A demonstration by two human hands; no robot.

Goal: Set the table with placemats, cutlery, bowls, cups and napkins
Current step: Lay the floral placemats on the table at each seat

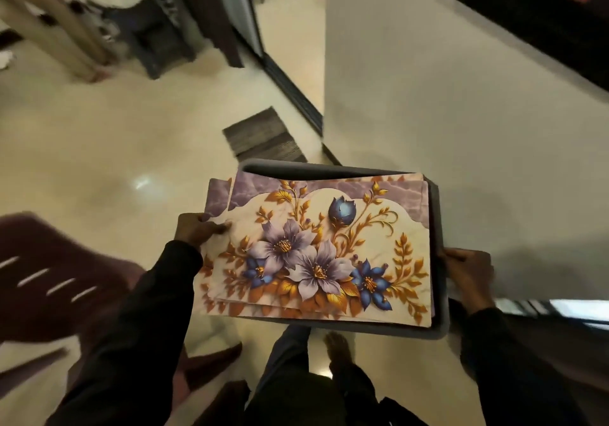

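Observation:
A stack of floral placemats (316, 247), cream with purple and blue flowers and gold leaves, lies on a dark grey tray (440, 214) carried in front of me above the floor. My left hand (197, 231) grips the left edge of the tray, its thumb pressing on the top placemat. On the opposite side my right hand (468, 274) holds the tray's right rim. The placemats cover the inside of the tray, so anything beneath them is hidden.
A dark red plastic chair (56, 280) stands at my left. A white wall corner (379, 79) rises ahead on the right, with a grey doormat (263, 135) at a doorway beside it. Shiny cream floor (115, 148) spreads ahead and left. My bare foot (339, 349) shows below the tray.

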